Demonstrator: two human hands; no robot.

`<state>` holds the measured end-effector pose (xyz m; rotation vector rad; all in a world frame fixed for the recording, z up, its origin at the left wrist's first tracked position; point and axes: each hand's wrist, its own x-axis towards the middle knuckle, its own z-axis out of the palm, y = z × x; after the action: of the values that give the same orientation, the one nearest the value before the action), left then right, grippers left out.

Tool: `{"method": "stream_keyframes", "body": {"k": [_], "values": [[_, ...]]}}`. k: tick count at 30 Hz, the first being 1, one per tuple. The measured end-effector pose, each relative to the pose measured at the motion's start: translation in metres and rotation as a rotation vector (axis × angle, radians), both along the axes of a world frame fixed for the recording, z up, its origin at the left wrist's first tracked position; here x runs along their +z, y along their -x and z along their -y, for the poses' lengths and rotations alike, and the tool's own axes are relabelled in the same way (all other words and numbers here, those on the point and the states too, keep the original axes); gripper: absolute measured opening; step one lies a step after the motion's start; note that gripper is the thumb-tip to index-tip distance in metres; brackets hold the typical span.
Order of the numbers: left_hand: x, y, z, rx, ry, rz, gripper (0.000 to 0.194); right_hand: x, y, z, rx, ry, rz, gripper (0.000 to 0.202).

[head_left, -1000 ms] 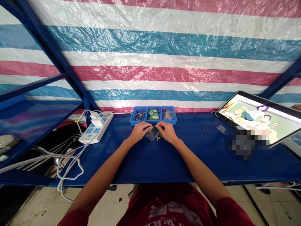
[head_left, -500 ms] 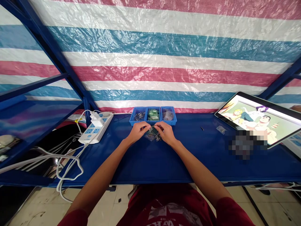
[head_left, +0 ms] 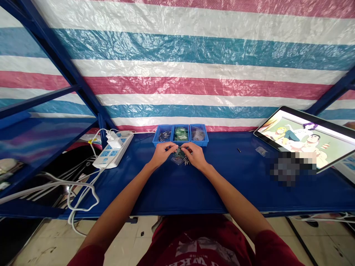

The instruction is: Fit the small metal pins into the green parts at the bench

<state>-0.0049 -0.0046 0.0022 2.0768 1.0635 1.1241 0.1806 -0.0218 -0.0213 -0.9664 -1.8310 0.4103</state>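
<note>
My left hand and my right hand meet over the table, just in front of the blue bins. Both are pinched closed on the two ends of one thin, dark metal pin, too small to make out further. Beneath the fingers lies a loose pile of metal pins and a clear plastic bag, partly covered by my hands. Behind them, the left bin holds dark metal pins, the middle bin green packets, and the right bin clear plastic bags.
A white power strip with plugs and cables lies on the left of the blue table. To the right are a small dark pin, a clear bag and a tilted screen. Striped sheeting hangs behind.
Both hands stay over the pile with the thin pin between them; only the fingers shift slightly. The whole view has moved a little.
</note>
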Motion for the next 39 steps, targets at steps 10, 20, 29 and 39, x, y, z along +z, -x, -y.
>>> {"method": "stream_keyframes", "body": {"k": [10, 20, 29, 39], "values": [[-0.002, -0.005, -0.002, 0.063, 0.156, 0.291, 0.027, -0.003, -0.001, -0.002, -0.013, -0.026, 0.028, 0.033], [0.002, -0.006, -0.001, 0.064, 0.166, 0.343, 0.023, -0.003, -0.002, -0.002, -0.009, 0.038, 0.04, 0.026], [-0.006, -0.01, -0.001, 0.092, 0.079, 0.266, 0.024, -0.006, -0.001, -0.002, -0.02, -0.02, 0.08, 0.03], [-0.006, -0.013, -0.001, -0.007, 0.163, 0.422, 0.029, -0.008, -0.002, -0.006, -0.136, 0.025, 0.076, 0.033]]}}
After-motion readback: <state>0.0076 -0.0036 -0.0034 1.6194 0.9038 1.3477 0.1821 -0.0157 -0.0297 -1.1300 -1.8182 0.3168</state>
